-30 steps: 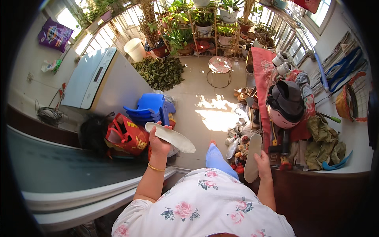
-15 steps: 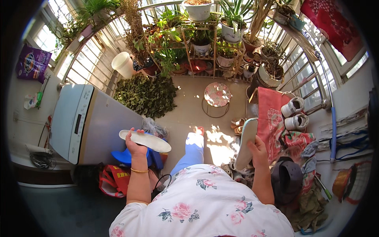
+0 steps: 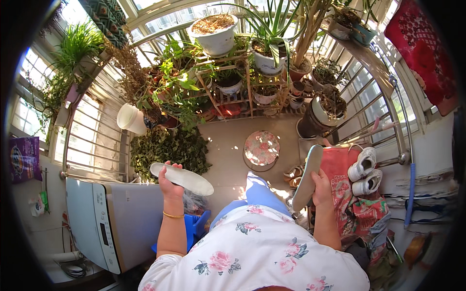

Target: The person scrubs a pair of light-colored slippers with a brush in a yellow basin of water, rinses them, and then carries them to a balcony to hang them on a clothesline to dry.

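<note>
In my left hand (image 3: pixel 171 188) lies a pale, flat shoe insole (image 3: pixel 194 182), its long end pointing right, with my fingers curled over its near edge. My right hand (image 3: pixel 321 188) grips a second insole (image 3: pixel 306 180) by its side. That one stands on edge, greyish face toward the left, with a thin coloured rim at its top. The two insoles are apart, on either side of my body. A pair of white shoes (image 3: pixel 363 170) rests on a red cloth (image 3: pixel 335 167), to the right of my right hand.
A round floral stool (image 3: pixel 262 147) stands ahead. Dark, dried-looking leaves (image 3: pixel 167 153) are heaped at left, beyond a washing machine (image 3: pixel 141 218). Potted plants fill a wooden rack (image 3: pixel 250 92) at the back. A blue plastic container (image 3: pixel 194 227) sits by my left forearm. Railings (image 3: pixel 97 140) line the windows.
My view has tilted up and turned, so the plants and stool sit lower in it. Both hands still hold their insoles in nearly the same pose.
</note>
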`<action>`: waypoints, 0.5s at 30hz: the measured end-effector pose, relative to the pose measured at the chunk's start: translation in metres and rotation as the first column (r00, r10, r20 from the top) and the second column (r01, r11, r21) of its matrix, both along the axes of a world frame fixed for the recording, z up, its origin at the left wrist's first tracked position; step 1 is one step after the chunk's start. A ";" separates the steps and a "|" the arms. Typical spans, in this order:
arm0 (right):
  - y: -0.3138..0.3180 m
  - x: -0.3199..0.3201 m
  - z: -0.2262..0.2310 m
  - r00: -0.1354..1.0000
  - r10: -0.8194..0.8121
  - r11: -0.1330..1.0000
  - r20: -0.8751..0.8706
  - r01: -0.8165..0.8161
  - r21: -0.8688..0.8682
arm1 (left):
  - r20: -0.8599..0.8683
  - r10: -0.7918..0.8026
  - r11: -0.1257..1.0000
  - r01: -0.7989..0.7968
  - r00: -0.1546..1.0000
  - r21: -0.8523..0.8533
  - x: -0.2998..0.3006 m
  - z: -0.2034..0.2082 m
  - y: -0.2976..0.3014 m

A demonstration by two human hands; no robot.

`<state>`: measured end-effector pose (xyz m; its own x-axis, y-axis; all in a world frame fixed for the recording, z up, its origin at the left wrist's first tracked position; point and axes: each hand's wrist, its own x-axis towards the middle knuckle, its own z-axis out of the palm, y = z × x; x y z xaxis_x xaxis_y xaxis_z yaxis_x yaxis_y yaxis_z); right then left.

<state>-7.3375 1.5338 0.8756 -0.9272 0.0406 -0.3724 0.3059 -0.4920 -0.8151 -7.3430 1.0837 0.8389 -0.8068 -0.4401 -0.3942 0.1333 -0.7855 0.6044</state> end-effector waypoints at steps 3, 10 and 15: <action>-0.004 -0.024 0.004 1.000 0.008 0.999 -0.012 -0.008 0.047 | 0.047 -0.003 1.000 0.002 0.999 0.008 -0.022 -0.007 -0.001; -0.003 -0.055 -0.008 0.999 0.015 0.997 -0.051 -0.011 0.082 | 0.066 -0.032 0.999 0.030 0.997 0.024 -0.058 -0.015 0.005; -0.007 -0.068 -0.013 0.994 0.072 0.988 -0.079 -0.060 0.144 | -0.105 -0.247 0.969 0.248 0.963 -0.009 -0.085 -0.003 0.022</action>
